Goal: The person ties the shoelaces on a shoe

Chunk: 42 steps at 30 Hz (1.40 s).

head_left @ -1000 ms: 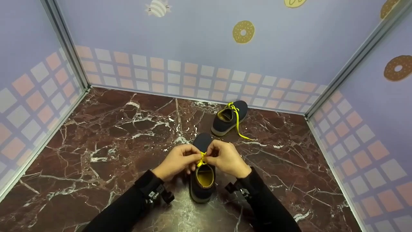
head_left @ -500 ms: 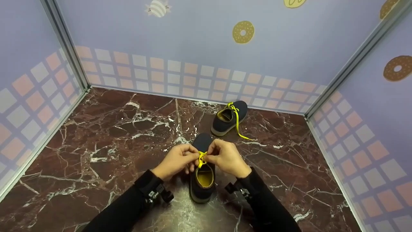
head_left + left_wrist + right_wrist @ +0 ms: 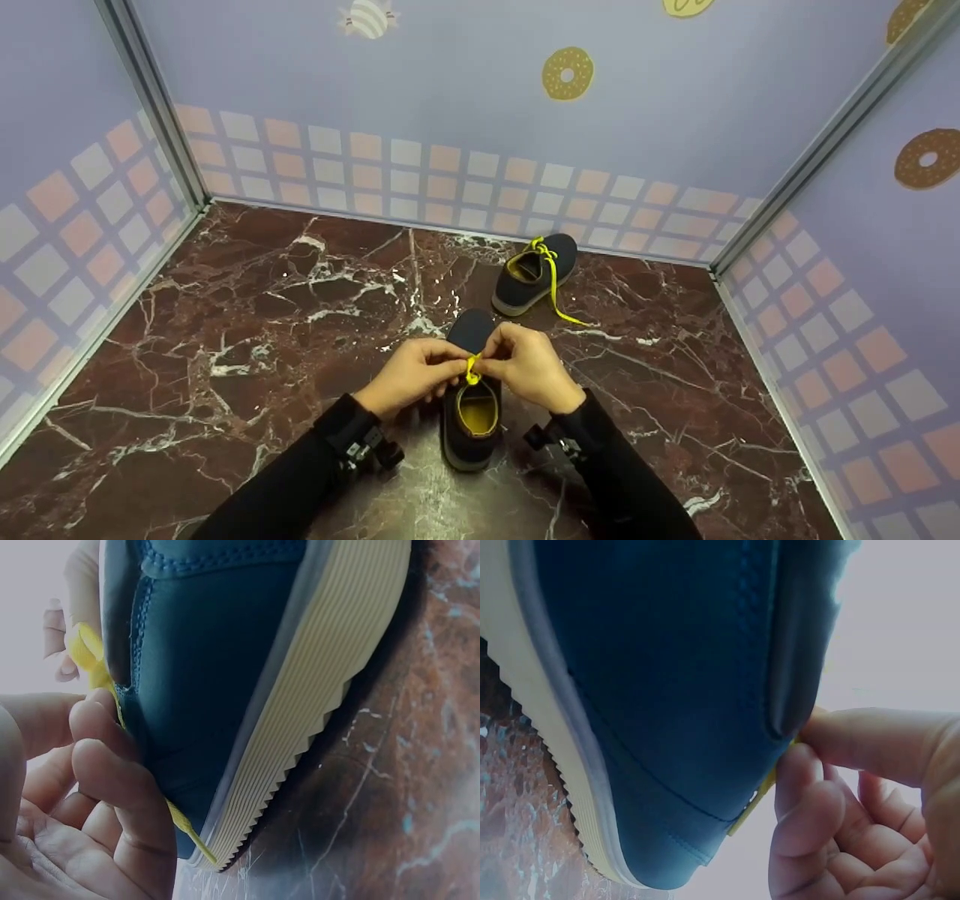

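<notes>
A dark shoe (image 3: pixel 469 451) with a yellow lining stands upright on the floor, toe pointing away from me. Over its tongue, my left hand (image 3: pixel 411 375) pinches the yellow shoelace (image 3: pixel 472 371) between thumb and index finger. My right hand (image 3: pixel 534 369) pinches the same lace from the other side, fingertips close to the left ones. A yellow loop (image 3: pixel 88 651) sticks up beyond the left fingertips in the left wrist view, and a lace end (image 3: pixel 192 832) hangs below that hand along the shoe's side. The right fingertips partly hide the lace (image 3: pixel 754 796) in the right wrist view.
A second dark shoe (image 3: pixel 517 291) stands farther back to the right, its loose yellow lace (image 3: pixel 556 289) trailing onto the floor. Dark red marbled floor (image 3: pixel 285 330) spreads around both. Printed walls (image 3: pixel 450 90) enclose the back and sides.
My left fingertips drew slightly left and then came back right, close to the right ones. The lace bow between the hands looks narrower than half a second ago. Both shoes stay in place.
</notes>
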Motion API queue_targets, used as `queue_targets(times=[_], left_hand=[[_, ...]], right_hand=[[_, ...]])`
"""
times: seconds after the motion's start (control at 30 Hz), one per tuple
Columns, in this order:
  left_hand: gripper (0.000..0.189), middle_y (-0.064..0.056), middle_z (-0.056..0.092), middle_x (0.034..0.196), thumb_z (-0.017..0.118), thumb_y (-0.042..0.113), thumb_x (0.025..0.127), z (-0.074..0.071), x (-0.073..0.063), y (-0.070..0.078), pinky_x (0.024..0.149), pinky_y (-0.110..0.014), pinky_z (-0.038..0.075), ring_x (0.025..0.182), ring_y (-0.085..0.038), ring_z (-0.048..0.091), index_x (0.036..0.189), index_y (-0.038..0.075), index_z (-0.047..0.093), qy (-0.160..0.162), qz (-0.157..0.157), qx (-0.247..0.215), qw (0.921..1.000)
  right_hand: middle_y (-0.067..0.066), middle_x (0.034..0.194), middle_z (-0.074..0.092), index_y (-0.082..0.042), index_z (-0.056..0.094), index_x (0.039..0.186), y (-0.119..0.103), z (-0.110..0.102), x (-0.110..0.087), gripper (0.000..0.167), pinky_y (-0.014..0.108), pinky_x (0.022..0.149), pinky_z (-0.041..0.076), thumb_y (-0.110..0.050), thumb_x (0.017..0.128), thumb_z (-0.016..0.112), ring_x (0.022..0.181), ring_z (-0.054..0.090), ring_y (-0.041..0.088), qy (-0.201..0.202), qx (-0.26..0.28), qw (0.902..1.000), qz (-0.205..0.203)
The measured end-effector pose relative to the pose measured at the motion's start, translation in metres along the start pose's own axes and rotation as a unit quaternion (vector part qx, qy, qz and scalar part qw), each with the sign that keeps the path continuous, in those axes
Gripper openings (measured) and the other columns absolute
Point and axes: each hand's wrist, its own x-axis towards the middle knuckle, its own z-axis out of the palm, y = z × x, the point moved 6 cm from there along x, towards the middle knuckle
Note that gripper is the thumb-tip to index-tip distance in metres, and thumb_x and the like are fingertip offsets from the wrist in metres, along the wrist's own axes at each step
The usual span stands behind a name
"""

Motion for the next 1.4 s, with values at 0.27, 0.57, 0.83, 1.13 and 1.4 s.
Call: queue_targets(times=[0.27,0.57,0.83,1.13,1.4], left_hand=[[0.021,-0.003,0.070,0.082,0.078,0.017,0.106,0.000,0.000,-0.002,0.048,-0.021,0.049,0.059,-0.010,0.057,0.121,0.002,0.082,0.003,0.002,0.005,1.0000],[0.020,-0.002,0.069,0.082,0.077,0.016,0.106,0.001,0.001,-0.004,0.047,-0.021,0.048,0.060,-0.010,0.058,0.121,0.002,0.080,0.006,-0.007,0.010,0.9999],[0.018,-0.002,0.070,0.083,0.078,0.016,0.106,0.002,0.001,-0.004,0.048,-0.022,0.048,0.061,-0.011,0.059,0.119,0.004,0.081,0.014,-0.013,0.019,0.9996],[0.018,-0.002,0.070,0.082,0.076,0.015,0.106,0.002,-0.001,-0.002,0.047,-0.021,0.048,0.060,-0.011,0.058,0.119,0.004,0.081,0.017,-0.009,0.022,0.9996],[0.018,0.000,0.069,0.082,0.076,0.017,0.107,0.002,-0.001,0.000,0.047,-0.020,0.047,0.058,-0.010,0.058,0.118,0.005,0.082,0.022,-0.003,0.028,0.9994]], right_hand=[[-0.007,0.086,0.073,-0.014,0.070,0.089,0.001,-0.001,0.000,0.024,0.024,0.063,0.051,-0.010,0.091,0.094,0.070,0.064,0.007,-0.007,0.008,0.9999,-0.001],[-0.005,0.090,0.075,-0.012,0.073,0.093,0.002,-0.007,0.001,0.019,0.025,0.068,0.055,-0.007,0.093,0.091,0.077,0.070,0.011,-0.021,0.029,0.9993,-0.006],[-0.007,0.086,0.075,-0.016,0.076,0.096,0.005,-0.017,0.000,0.011,0.025,0.064,0.056,-0.013,0.098,0.087,0.070,0.068,0.011,-0.042,0.032,0.9986,0.007],[-0.003,0.101,0.076,-0.014,0.083,0.108,-0.007,-0.008,-0.004,0.018,0.031,0.080,0.060,-0.017,0.094,0.093,0.090,0.070,0.015,-0.136,0.027,0.9867,-0.085],[-0.003,0.099,0.071,-0.014,0.080,0.101,-0.018,0.004,-0.007,0.020,0.029,0.078,0.058,-0.022,0.091,0.096,0.090,0.065,0.013,-0.128,-0.013,0.9797,-0.153]])
